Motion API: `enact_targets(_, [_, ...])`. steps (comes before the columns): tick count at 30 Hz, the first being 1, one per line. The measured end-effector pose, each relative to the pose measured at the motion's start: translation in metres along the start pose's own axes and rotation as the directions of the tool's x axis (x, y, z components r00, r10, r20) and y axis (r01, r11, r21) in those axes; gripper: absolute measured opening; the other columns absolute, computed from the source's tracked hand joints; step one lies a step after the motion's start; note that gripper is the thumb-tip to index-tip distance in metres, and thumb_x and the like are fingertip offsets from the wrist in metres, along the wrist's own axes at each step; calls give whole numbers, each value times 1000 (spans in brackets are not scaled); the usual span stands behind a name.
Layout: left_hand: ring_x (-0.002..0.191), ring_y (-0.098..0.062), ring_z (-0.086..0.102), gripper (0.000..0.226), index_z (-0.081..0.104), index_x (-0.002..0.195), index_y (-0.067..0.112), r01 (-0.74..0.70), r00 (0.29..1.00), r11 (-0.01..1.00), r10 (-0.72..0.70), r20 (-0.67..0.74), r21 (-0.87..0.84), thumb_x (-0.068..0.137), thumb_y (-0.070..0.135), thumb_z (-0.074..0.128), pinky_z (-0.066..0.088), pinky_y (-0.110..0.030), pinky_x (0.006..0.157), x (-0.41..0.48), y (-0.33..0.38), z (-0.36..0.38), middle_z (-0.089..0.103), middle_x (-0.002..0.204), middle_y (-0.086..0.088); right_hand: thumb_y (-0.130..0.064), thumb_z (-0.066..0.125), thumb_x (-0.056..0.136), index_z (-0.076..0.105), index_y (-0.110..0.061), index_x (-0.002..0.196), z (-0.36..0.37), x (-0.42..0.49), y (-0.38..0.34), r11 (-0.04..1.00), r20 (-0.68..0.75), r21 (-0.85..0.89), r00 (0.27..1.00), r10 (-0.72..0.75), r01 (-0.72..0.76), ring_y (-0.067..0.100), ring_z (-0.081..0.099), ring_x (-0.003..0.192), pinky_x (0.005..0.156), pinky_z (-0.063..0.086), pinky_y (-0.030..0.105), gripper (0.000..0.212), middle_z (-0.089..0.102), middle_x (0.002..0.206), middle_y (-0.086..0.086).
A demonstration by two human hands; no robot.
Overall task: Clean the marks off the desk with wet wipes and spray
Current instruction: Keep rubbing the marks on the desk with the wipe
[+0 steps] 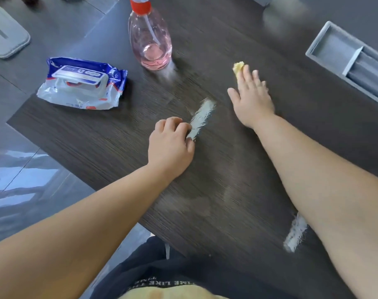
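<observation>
Right hand (251, 100), fingers straight, is pressing a yellow wad (238, 67) on the desk (119, 134) right of the spray bottle (150, 39). Left hand (170, 145), curled, is working the white mark (202, 117) nearer than the bottle, its grip unclear. Firm strokes along the streak should be serving best.

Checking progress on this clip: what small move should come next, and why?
Probably slide the right hand, flat on the yellow wad, over to the white mark beside the left hand: that streak is plainly unwiped, and a second mark lies by the right forearm.
</observation>
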State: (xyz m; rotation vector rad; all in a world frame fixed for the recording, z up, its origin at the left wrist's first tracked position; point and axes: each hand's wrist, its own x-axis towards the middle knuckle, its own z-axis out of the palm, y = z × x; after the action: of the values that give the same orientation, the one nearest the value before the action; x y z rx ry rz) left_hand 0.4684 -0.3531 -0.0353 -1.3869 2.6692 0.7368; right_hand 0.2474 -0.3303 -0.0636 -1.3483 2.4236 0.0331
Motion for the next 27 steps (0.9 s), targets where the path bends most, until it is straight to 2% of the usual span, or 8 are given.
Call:
enact_targets(3, [112, -36, 49, 44, 65, 106, 15, -87, 996, 996, 87, -28, -4, 80, 34, 35, 42, -38, 90, -5, 13, 9, 59, 118, -6, -44, 22, 100, 1, -10, 151, 8, -31, 13, 991, -42, 18, 990, 132, -131, 25, -3, 146, 118, 1, 41, 65, -4, 159, 6])
enact_targets(8, [104, -37, 55, 42, 67, 102, 15, -154, 988, 988, 154, 0, 17, 76, 32, 37, 44, -42, 90, -10, 23, 20, 63, 110, -8, -53, 16, 94, 12, -12, 150, 35, -111, 9, 933, 72, -78, 936, -346, 351, 25, 8, 146, 118, 8, 41, 69, 8, 158, 4])
enact_targets(11, [106, -38, 54, 41, 67, 101, 15, -198, 980, 980, 198, 8, 12, 77, 31, 38, 43, -43, 92, -13, 25, 24, 63, 111, -9, -44, 22, 100, 4, -12, 151, 23, -93, 62, 998, -1, -25, 999, 50, -50, 23, 0, 147, 119, 4, 40, 63, -2, 159, 4])
enact_targets(14, [106, -38, 53, 42, 67, 101, 15, -244, 969, 970, 244, 20, -3, 78, 31, 37, 42, -44, 93, -18, 35, 28, 62, 111, -9, -43, 21, 100, 0, -11, 151, 19, -94, 75, 926, -24, 55, 926, 376, -375, 24, -4, 146, 119, 2, 42, 64, -6, 159, 6])
enact_targets(20, [107, -38, 53, 45, 67, 102, 14, -309, 947, 951, 309, 86, -15, 77, 33, 34, 44, -45, 92, -30, 47, 34, 62, 113, -10, -58, 8, 91, 3, -15, 151, 42, -156, 27, 980, 72, -18, 977, -198, 200, 21, -3, 146, 119, 2, 40, 74, -2, 159, 0])
enact_targets(23, [116, -36, 46, 46, 66, 108, 17, -310, 943, 951, 306, 131, 11, 80, 34, 33, 36, -43, 99, -39, 45, 34, 57, 122, -8, -48, 17, 99, -2, -16, 151, 32, -148, 79, 980, 28, 56, 982, 188, -189, 19, -7, 146, 119, -1, 38, 64, -8, 159, -1])
enact_targets(25, [122, -35, 41, 43, 64, 111, 17, -307, 942, 951, 299, 153, 30, 80, 32, 39, 30, -44, 104, -46, 43, 35, 53, 129, -8, -43, 18, 101, -3, -14, 151, 27, -149, 100, 876, 42, 126, 885, 464, -466, 20, -7, 146, 119, 0, 40, 62, -9, 159, 2])
enact_targets(27, [127, -36, 36, 45, 62, 115, 18, -323, 936, 945, 309, 168, 60, 79, 33, 40, 25, -46, 108, -53, 43, 38, 48, 135, -10, -44, 18, 101, -5, -12, 150, 32, -156, 81, 848, 17, 130, 856, 516, -514, 22, -8, 146, 119, 0, 41, 64, -11, 159, 4])
